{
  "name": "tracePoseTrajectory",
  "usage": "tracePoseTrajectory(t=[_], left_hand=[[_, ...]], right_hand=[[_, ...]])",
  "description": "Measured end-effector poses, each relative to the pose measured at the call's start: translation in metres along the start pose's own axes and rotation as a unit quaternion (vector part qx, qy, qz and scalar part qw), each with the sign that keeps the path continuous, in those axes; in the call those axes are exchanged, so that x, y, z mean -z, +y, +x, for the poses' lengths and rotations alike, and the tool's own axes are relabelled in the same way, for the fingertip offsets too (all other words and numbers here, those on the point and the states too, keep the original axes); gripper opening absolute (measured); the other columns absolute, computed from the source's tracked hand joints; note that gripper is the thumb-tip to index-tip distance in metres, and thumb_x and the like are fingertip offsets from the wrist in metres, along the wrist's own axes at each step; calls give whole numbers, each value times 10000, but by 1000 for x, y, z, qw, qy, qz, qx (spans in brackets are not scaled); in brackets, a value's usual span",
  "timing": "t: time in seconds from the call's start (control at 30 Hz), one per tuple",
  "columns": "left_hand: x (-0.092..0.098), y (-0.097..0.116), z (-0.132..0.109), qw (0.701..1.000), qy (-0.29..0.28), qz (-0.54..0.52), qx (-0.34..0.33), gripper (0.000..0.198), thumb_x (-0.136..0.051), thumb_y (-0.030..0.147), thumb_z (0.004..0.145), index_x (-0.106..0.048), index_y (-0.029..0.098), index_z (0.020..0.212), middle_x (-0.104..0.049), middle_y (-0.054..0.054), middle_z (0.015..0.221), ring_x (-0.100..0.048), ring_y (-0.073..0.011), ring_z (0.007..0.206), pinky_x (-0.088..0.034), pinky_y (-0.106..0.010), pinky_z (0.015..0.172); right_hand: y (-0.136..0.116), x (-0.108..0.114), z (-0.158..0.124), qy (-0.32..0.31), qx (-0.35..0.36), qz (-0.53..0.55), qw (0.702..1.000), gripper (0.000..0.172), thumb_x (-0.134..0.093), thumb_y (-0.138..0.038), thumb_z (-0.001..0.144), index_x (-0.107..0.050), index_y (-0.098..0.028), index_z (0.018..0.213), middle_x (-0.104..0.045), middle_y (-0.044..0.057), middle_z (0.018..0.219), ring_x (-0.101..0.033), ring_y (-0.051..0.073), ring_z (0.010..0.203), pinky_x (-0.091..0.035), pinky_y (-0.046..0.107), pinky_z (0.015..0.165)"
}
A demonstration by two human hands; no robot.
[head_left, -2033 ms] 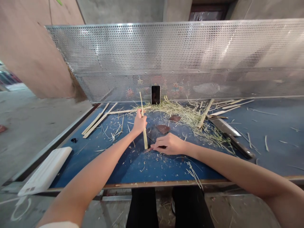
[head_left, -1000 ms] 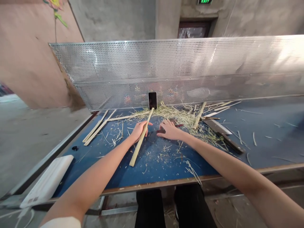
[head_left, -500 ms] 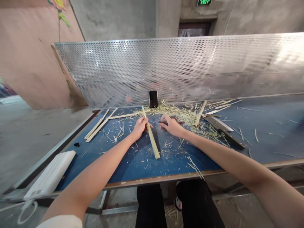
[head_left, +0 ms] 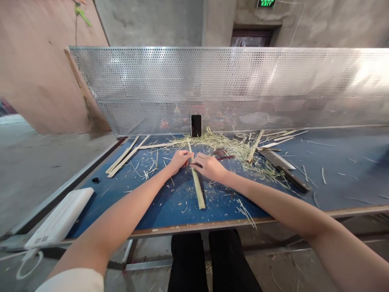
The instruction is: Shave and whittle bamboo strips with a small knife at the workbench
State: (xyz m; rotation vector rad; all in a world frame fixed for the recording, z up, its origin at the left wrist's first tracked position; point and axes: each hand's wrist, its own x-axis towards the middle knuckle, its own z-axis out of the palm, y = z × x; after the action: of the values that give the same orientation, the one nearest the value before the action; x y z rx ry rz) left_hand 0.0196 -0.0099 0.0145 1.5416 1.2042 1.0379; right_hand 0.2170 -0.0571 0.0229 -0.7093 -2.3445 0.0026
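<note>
A pale bamboo strip [head_left: 197,184] lies flat on the blue table [head_left: 170,211], pointing toward me. My left hand [head_left: 179,159] pinches it near its far end, fingers closed on it. My right hand [head_left: 207,166] rests against the strip from the right, fingers curled round a small dark tool [head_left: 196,164] that barely shows; what it is I cannot tell. Both hands meet at the strip.
A heap of straw-like shavings [head_left: 231,148] and a phone [head_left: 196,125] stand against the perforated metal screen [head_left: 231,85]. A large cleaver [head_left: 284,170] lies to the right, loose bamboo strips [head_left: 124,158] to the left, a white slab [head_left: 59,219] on the near left edge.
The strip went from upright to flat on the table and swung round to point at me. My right hand reached back toward the shavings, then returned to the strip beside my left hand.
</note>
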Motion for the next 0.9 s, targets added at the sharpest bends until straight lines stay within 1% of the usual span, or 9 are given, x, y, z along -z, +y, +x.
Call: tracePoseTrajectory(t=[0.07, 0.2, 0.3, 0.37, 0.47, 0.63, 0.8, 0.83, 0.9], left_hand=[[1, -1, 1, 1000, -4, -14, -3, 332, -711, 411, 879, -601, 181, 666, -478, 38, 432, -349, -87, 379, -217, -229, 427], [3, -3, 2, 1000, -9, -20, 10, 360, -731, 432, 844, -589, 176, 634, -481, 28, 452, -331, -79, 397, -209, -238, 445], [4, -4, 3, 1000, -15, -20, 10, 396, -746, 448, 825, -538, 191, 605, -485, 25, 454, -324, -78, 398, -203, -242, 449], [4, -4, 4, 1000, -17, -13, 4, 407, -750, 464, 814, -528, 197, 601, -481, 27, 447, -319, -82, 397, -196, -247, 448], [3, -3, 3, 1000, -20, 20, -5, 414, -750, 481, 806, -547, 194, 588, -492, 22, 449, -328, -88, 408, -206, -251, 455], [2, -1, -1, 997, -32, 67, -8, 396, -714, 479, 836, -591, 184, 602, -502, 22, 467, -351, -96, 440, -229, -253, 482], [1, 0, 0, 998, -23, 64, -8, 384, -703, 460, 839, -573, 189, 599, -491, 26, 468, -342, -96, 437, -219, -258, 485], [1, 0, 0, 998, -24, 62, -7, 386, -708, 464, 835, -575, 189, 600, -488, 26, 466, -336, -95, 433, -213, -259, 481], [1, 0, 0, 998, -29, 51, -4, 395, -718, 479, 830, -572, 190, 602, -484, 26, 462, -323, -92, 424, -203, -260, 473]], right_hand=[[-3, -4, -1, -29, 4, 24, 999, 143, -606, -279, 1048, -656, -185, 952, -666, 67, 942, -613, 193, 843, -489, 320, 767], [-7, -4, -5, -72, -2, 98, 993, 146, -616, -288, 1038, -676, -179, 961, -670, 19, 802, -586, 156, 697, -466, 296, 692], [-5, -3, -3, -105, 27, 98, 989, 168, -585, -281, 1061, -696, -181, 983, -708, 37, 862, -628, 163, 743, -476, 299, 716], [-1, -5, 0, -106, 29, 62, 992, 192, -565, -272, 1072, -693, -177, 966, -718, 53, 899, -644, 177, 787, -480, 309, 740], [1, -5, 2, -104, 21, 24, 994, 214, -549, -251, 1079, -688, -165, 941, -709, 59, 884, -641, 180, 781, -478, 314, 744], [-5, 2, -2, -143, 68, 72, 985, 195, -577, -282, 1073, -724, -190, 984, -728, 43, 898, -653, 169, 775, -488, 304, 732], [-2, -1, 0, -111, 16, 57, 992, 168, -595, -259, 1062, -738, -189, 1010, -754, 59, 963, -683, 189, 836, -519, 329, 792], [-1, -1, -1, -114, 19, 60, 991, 160, -603, -261, 1060, -741, -188, 1022, -756, 60, 973, -687, 190, 844, -524, 330, 799], [-2, 2, -2, -132, 50, 81, 987, 169, -616, -293, 1059, -749, -188, 1057, -755, 61, 986, -686, 187, 847, -532, 325, 799]])
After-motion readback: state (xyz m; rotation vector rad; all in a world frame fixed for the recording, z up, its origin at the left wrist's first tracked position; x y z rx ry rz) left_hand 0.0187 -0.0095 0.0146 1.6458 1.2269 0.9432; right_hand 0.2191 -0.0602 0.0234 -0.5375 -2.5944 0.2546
